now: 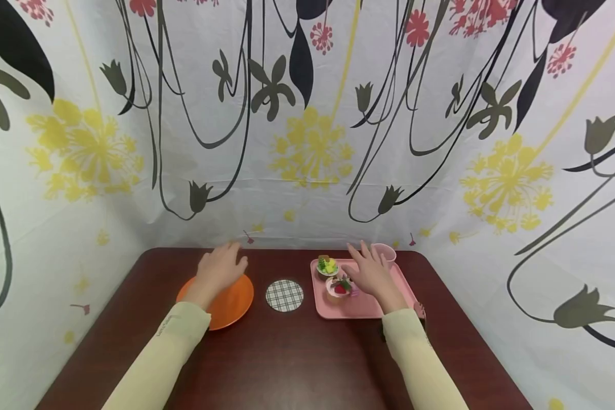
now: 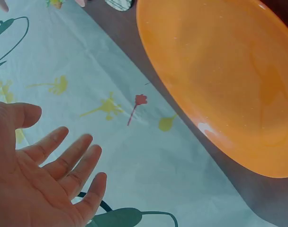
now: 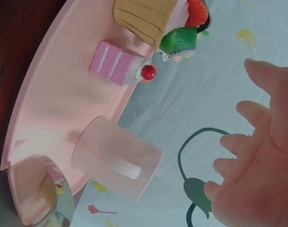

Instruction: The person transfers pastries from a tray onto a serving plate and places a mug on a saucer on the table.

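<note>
My left hand (image 1: pixel 218 273) hovers over the orange plate (image 1: pixel 233 306), fingers spread and holding nothing. The left wrist view shows its palm and loosely extended fingers apart from the plate (image 2: pixel 220 80). My right hand (image 1: pixel 370 272) is above the pink tray (image 1: pixel 353 311), fingers spread with nothing in them. On the tray stand a small bowl (image 1: pixel 327 267) of green and yellow food and a fruit-topped cupcake (image 1: pixel 336 291). A pink layered cake slice (image 3: pixel 113 61) with a cherry and a pale pink cup (image 3: pixel 115 158) are also there; the right hand partly hides them in the head view.
A round checked coaster (image 1: pixel 284 295) lies between plate and tray on the dark brown table (image 1: pixel 287 364). Flower-patterned white cloth (image 1: pixel 287 222) hangs behind and beside the table. A shiny curved object (image 3: pixel 35 194), kind unclear, shows low in the right wrist view.
</note>
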### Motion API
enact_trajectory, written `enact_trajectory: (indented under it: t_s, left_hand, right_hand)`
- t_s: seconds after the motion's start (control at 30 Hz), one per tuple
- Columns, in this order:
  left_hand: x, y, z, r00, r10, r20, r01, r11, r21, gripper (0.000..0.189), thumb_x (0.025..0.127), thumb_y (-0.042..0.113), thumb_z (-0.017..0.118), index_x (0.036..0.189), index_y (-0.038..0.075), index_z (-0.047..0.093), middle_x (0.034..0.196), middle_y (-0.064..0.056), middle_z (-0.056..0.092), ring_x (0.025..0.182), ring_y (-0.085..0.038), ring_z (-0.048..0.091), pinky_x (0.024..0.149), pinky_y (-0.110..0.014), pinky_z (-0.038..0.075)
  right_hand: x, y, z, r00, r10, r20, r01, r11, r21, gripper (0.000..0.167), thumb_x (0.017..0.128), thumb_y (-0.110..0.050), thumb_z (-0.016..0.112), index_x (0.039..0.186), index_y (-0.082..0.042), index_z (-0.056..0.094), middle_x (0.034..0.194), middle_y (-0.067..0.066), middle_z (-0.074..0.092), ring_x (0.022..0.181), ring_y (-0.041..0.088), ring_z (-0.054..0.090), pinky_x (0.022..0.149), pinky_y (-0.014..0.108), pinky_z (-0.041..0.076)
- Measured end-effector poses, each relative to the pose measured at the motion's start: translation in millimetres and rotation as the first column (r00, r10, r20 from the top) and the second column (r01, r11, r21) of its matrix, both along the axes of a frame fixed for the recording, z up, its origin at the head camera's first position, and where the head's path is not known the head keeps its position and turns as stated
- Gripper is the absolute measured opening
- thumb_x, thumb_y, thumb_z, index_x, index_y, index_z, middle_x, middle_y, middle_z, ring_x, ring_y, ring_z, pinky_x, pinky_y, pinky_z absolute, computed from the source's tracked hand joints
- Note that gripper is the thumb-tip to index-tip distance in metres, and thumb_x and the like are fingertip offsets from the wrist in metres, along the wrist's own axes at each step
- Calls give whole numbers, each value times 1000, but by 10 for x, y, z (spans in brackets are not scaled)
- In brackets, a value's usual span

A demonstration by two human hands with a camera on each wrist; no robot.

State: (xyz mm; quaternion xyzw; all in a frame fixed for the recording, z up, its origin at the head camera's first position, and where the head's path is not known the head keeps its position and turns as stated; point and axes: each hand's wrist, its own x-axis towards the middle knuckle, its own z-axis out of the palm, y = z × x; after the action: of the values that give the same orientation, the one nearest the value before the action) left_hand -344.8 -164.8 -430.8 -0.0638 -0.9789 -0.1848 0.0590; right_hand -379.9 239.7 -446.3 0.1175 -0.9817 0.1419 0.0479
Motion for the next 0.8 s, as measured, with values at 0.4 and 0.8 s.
enact_trajectory:
  t_s: [0.4, 0.8]
  left_hand:
    - [-28, -89, -10, 989, 61, 136, -75, 992, 98, 36, 109, 37, 54, 132, 13, 67, 120, -9, 73, 94, -31, 64, 91, -59, 49]
    - [90, -557, -304, 964, 61, 258, -81, 995, 66, 47, 107, 40, 58, 138, 5, 65, 132, -20, 70, 108, -39, 65, 98, -70, 47]
  right_hand:
    - [297, 254, 199, 997, -20, -71, 6, 983, -185, 55, 110, -40, 58, 153, -6, 56, 154, 22, 60, 143, 45, 57, 117, 65, 43]
    - [730, 719, 105, 986, -166, 25, 168, 974, -154, 54, 108, -58, 53, 142, -17, 62, 109, 8, 75, 78, 21, 70, 71, 47, 54]
